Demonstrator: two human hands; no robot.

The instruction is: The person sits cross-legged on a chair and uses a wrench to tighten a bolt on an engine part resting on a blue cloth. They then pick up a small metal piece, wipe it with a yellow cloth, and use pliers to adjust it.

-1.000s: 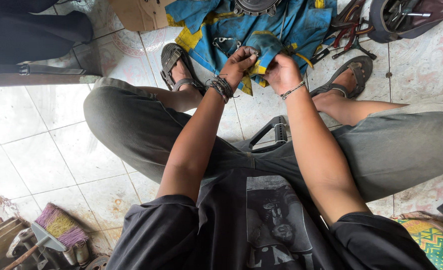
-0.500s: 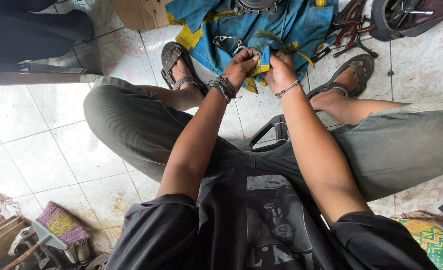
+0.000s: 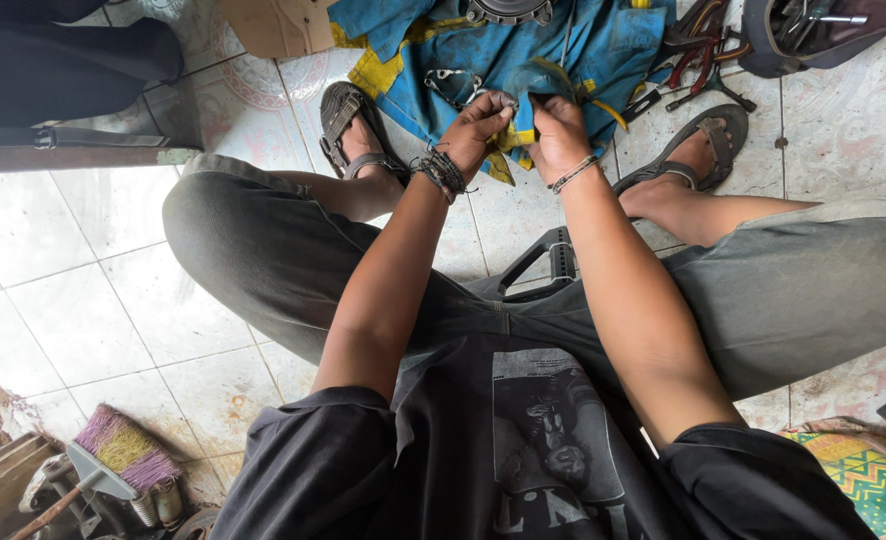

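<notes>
I sit low with both arms stretched forward between my knees. My left hand (image 3: 481, 122), with dark bracelets at the wrist, pinches the near edge of a blue and yellow cloth (image 3: 593, 55) spread on the tiled floor. My right hand (image 3: 555, 128), with a thin wrist chain, grips the same bunched fold right beside it. The two hands touch. Whatever small thing may be inside the fold is hidden. A round metal part (image 3: 508, 10) and a bunch of small metal rings (image 3: 443, 82) lie on the cloth beyond my hands.
Red-handled pliers (image 3: 698, 45) and other tools lie right of the cloth, beside an open dark bag (image 3: 813, 25). My sandalled feet (image 3: 348, 125) flank the cloth. A black plastic stool (image 3: 553, 262) shows under me. A small brush (image 3: 123, 450) lies near left, cardboard (image 3: 273, 25) far left.
Both hands have drawn a little closer together and tightened on the cloth's edge, raising a small fold. My legs and the tools have stayed where they were.
</notes>
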